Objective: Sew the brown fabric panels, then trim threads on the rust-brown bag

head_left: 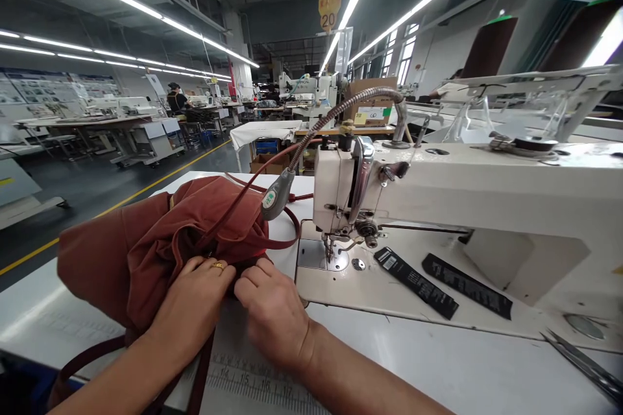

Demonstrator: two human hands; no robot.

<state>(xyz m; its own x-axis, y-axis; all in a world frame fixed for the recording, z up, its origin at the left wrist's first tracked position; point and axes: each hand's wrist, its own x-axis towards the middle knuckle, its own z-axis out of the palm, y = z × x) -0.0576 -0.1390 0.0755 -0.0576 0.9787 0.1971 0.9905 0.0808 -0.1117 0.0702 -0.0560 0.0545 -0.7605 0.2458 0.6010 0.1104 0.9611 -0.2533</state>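
A rust-red fabric bag (150, 240) with long straps lies on the white table left of the sewing machine (335, 188). My left hand (199, 292), a ring on one finger, is closed on the bag's edge near its opening. Close beside it, my right hand (270, 301) has its fingers curled tight on the same edge. The bit of cloth between the two hands is dark and mostly hidden by the fingers. The needle and presser foot (331, 249) stand just to the right, apart from the bag.
Two black printed labels (416, 282) (467, 285) lie on the machine bed. Metal snips (584, 363) rest at the right edge. A flexible-neck lamp (277, 198) hangs over the bag. A printed ruler (257, 386) runs along the table front. Brown thread cones (489, 45) stand upper right.
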